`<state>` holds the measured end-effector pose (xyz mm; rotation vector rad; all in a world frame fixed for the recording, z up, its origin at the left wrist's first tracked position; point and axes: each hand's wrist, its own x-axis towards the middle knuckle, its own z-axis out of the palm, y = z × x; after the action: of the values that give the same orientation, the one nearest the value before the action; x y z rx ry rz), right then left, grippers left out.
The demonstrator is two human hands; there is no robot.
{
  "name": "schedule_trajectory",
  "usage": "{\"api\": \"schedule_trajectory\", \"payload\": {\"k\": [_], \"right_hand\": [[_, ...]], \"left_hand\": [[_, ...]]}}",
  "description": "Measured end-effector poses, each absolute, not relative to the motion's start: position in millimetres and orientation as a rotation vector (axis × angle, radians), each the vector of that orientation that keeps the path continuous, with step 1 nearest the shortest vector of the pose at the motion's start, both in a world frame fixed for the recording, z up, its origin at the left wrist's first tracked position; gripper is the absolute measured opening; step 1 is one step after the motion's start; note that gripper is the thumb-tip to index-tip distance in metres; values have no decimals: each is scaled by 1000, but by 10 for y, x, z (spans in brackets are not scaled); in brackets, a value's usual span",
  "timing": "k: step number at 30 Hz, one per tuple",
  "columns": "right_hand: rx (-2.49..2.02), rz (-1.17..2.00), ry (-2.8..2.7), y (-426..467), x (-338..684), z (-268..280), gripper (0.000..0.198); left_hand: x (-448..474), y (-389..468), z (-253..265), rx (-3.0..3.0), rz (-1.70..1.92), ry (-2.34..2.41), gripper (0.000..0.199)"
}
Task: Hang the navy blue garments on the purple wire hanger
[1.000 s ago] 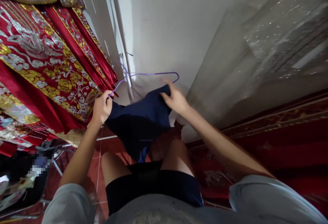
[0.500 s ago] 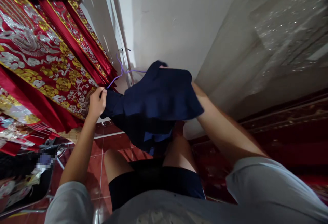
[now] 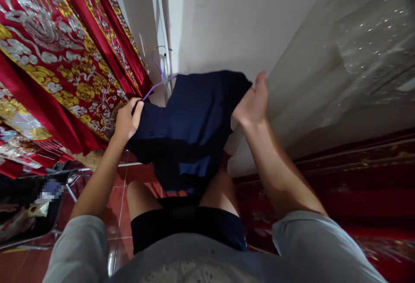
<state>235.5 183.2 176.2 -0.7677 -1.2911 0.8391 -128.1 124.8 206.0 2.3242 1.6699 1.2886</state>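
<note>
A dark navy garment (image 3: 197, 110), which looks like a short-sleeved shirt, is stretched out in front of me over a purple clothes hanger (image 3: 158, 81). My left hand (image 3: 129, 118) pinches its left shoulder together with the hanger's arm, thumb on top. At the opposite side, my right hand (image 3: 254, 103) touches the garment's right edge. The right thumb sticks up, well apart from the cloth, while the other fingers are partly hidden behind the fabric. Cloth covers most of the hanger's right arm.
Red cloth embroidered in gold and silver (image 3: 65, 67) hangs at the left. Ahead stands a pale wall (image 3: 227, 23), with clear plastic sheeting (image 3: 356, 49) to the right. A cluttered dark chair (image 3: 32, 227) stands at lower left on red floor tiles (image 3: 121, 214).
My right hand has come out from beneath the garment to its right edge, thumb now showing. The cloth lies flatter and more spread. My left hand keeps its hold.
</note>
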Motion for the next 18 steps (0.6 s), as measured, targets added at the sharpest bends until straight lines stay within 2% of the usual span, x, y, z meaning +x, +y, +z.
{"api": "schedule_trajectory", "payload": {"k": [3, 5, 9, 12, 13, 16, 18], "right_hand": [[-810, 559, -1564, 1681, 2206, 2063, 99], [-803, 545, -1659, 1488, 2054, 2145, 97], [-621, 860, -2032, 1182, 1870, 1940, 72], [-668, 755, -2192, 1171, 1793, 1597, 53], [-735, 651, -2202, 1197, 1750, 1474, 59], [-949, 381, -2227, 1285, 1551, 1135, 96], [-1025, 251, -2195, 1334, 1410, 963, 106]], "left_hand": [[-1205, 1383, 2087, 2251, 1377, 1671, 31], [-1211, 1479, 2041, 2211, 1404, 1667, 30], [-1232, 1513, 1891, 2117, 1385, 1428, 45], [-1072, 1380, 1829, 2167, 1314, 1210, 48], [-974, 1320, 1823, 2210, 1277, 1142, 47], [-618, 1149, 1843, 2269, 1100, 873, 45], [-408, 1082, 1876, 2226, 995, 708, 45]]}}
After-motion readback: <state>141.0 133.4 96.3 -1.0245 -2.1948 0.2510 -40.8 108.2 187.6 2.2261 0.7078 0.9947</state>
